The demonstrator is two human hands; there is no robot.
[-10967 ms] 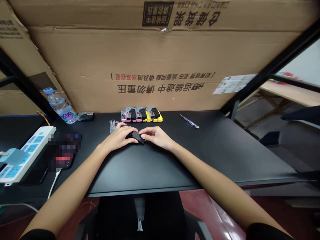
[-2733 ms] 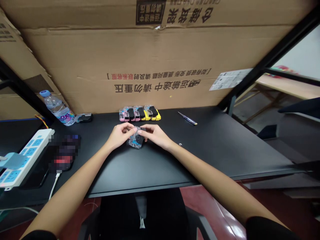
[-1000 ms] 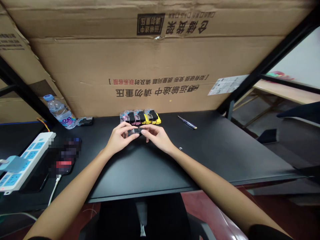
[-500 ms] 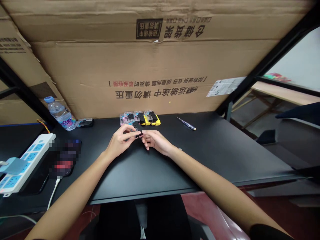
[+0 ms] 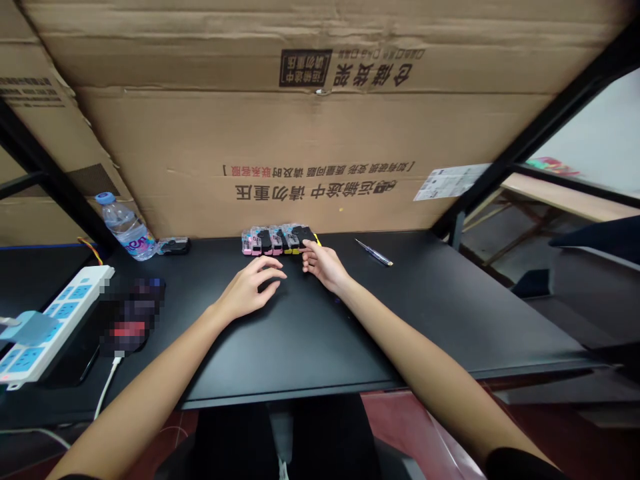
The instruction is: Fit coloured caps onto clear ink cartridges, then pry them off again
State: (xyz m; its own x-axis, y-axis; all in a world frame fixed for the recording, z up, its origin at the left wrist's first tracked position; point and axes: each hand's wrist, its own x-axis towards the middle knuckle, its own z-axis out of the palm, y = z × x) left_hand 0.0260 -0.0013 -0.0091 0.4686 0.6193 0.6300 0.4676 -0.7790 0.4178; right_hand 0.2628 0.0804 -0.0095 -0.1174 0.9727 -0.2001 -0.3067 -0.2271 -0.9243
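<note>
A row of ink cartridges, pink, black and yellow, stands at the back of the black table against a cardboard box. My right hand reaches to the right end of this row. Its fingers are drawn together on the last cartridge, a black-topped one with yellow beside it. My left hand hovers low over the table just in front of the row. Its fingers are spread and loosely curved, and it holds nothing.
A small screwdriver lies right of the row. At back left a water bottle leans beside a small dark cartridge. A white power strip and a blurred phone lie at the left. The big cardboard box walls the back.
The black cartridge that both hands held near the table's middle has gone to the row's right end with my right hand. My left hand has let go and opened.
</note>
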